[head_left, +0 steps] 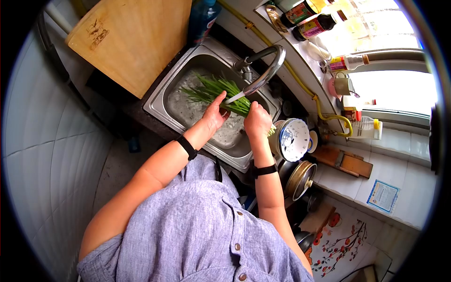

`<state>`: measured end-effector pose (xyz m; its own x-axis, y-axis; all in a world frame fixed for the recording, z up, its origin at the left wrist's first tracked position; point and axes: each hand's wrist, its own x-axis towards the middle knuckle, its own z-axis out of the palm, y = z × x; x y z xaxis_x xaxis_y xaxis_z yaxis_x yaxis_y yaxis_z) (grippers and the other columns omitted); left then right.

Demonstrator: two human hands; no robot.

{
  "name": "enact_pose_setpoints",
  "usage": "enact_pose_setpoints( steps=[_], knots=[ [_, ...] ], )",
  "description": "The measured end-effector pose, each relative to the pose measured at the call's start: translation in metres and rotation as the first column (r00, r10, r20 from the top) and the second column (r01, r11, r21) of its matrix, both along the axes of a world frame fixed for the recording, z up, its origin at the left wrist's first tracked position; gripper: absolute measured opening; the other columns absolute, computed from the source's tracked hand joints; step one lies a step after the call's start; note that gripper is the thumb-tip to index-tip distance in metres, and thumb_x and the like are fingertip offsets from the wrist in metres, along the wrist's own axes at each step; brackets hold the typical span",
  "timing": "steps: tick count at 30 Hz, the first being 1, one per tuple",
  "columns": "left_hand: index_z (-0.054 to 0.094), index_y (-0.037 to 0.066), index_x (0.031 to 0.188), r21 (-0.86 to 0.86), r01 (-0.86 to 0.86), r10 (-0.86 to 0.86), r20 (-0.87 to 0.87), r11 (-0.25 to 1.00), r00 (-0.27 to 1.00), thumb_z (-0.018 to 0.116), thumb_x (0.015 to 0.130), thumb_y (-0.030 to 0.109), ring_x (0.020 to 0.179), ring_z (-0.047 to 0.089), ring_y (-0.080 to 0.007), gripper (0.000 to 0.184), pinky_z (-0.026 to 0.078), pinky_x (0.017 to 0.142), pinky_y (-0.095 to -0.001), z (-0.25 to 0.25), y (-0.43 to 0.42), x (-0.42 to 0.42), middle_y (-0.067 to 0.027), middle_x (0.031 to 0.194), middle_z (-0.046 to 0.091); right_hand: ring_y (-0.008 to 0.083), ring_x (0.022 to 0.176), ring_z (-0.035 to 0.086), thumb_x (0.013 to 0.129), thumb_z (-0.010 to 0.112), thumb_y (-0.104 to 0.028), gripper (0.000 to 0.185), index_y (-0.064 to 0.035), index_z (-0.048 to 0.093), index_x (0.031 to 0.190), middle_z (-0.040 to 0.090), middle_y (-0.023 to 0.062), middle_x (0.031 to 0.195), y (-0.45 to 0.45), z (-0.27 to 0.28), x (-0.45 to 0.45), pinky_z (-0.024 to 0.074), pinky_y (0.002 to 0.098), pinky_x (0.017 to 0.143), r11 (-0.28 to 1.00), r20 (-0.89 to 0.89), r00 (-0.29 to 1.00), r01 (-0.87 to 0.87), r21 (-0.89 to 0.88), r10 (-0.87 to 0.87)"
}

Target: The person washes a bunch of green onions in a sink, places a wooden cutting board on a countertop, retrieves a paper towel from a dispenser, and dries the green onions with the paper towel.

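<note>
Right of the wooden board [134, 42], in the metal sink [181, 116], the left hand [214, 114] sits loosely open beside the long green leaves [211, 89] – under the tap [274, 66]'s running water – while the right hand [258, 121] closes round their stem ends.

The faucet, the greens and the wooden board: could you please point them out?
Faucet [280, 56], head view, on its curved spout.
Greens [209, 89], head view, on the leaves.
Wooden board [134, 44], head view, mid-face.
</note>
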<state>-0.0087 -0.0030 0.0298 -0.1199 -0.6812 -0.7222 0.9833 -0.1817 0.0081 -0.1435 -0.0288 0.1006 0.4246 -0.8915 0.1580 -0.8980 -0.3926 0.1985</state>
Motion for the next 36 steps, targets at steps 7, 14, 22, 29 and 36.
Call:
enact_pose_setpoints(
  steps=[7, 14, 22, 29, 36],
  knots=[
    [0.059, 0.016, 0.092, -0.127, -0.061, 0.063, 0.009, 0.990, 0.998, 0.075, 0.069, 0.028, 0.083, 0.052, -0.0172, 0.031, 0.043, 0.075, -0.0327, -0.036, -0.003, -0.003, -0.0006, 0.092, 0.057, 0.0210, 0.063, 0.059, 0.071, 0.056, -0.008, 0.011, -0.0111, 0.046, 0.076, 0.053, 0.0034, 0.068, -0.002, -0.003, 0.005, 0.0480, 0.0336, 0.055, 0.999, -0.059, 0.998, -0.017, -0.037, 0.015],
    [0.050, 0.011, 0.113, 0.151, 0.160, -0.155, -0.049, 0.975, 0.987, 0.072, 0.070, 0.048, 0.087, 0.055, -0.0243, 0.061, 0.045, 0.085, -0.0408, 0.000, 0.014, -0.012, -0.0075, 0.106, 0.054, 0.0161, 0.067, 0.060, 0.075, 0.055, -0.015, 0.002, -0.0158, 0.053, 0.076, 0.055, -0.0015, 0.068, -0.020, -0.015, 0.033, 0.0463, 0.0311, 0.056, 0.993, -0.257, 0.966, 0.008, -0.118, -0.038],
    [0.057, 0.012, 0.098, -0.351, -0.099, 0.018, -0.228, 0.931, 0.974, 0.058, 0.079, 0.054, 0.096, 0.056, -0.0227, 0.046, 0.044, 0.088, -0.0403, -0.002, -0.003, 0.012, -0.0056, 0.103, 0.060, 0.0204, 0.084, 0.055, 0.074, 0.055, -0.016, 0.022, -0.0085, 0.057, 0.095, 0.057, 0.0050, 0.089, -0.007, -0.008, 0.077, 0.0410, 0.0416, 0.082, 0.838, -0.102, 0.841, -0.539, -0.082, 0.531],
    [0.054, 0.009, 0.074, -0.082, -0.282, 0.264, -0.177, 0.956, 0.948, 0.060, 0.078, 0.023, 0.079, 0.058, -0.0209, 0.016, 0.048, 0.079, -0.0376, -0.032, -0.018, 0.033, -0.0053, 0.078, 0.059, 0.0237, 0.104, 0.054, 0.072, 0.062, -0.018, 0.044, -0.0028, 0.053, 0.112, 0.057, 0.0107, 0.115, -0.002, 0.038, 0.070, 0.0407, 0.0367, 0.087, 0.769, 0.206, 0.803, -0.595, 0.234, 0.559],
    [0.055, 0.006, 0.079, -0.044, -0.327, 0.307, -0.252, 0.944, 0.918, 0.057, 0.074, 0.022, 0.080, 0.058, -0.0228, 0.016, 0.048, 0.081, -0.0397, -0.025, -0.009, 0.028, -0.0068, 0.081, 0.060, 0.0368, 0.099, 0.053, 0.094, 0.039, -0.029, 0.038, 0.0006, 0.054, 0.112, 0.057, 0.0228, 0.105, -0.012, 0.005, 0.038, 0.0406, 0.0426, 0.084, 0.842, 0.719, 0.686, -0.319, 0.435, -0.112]
  ],
)
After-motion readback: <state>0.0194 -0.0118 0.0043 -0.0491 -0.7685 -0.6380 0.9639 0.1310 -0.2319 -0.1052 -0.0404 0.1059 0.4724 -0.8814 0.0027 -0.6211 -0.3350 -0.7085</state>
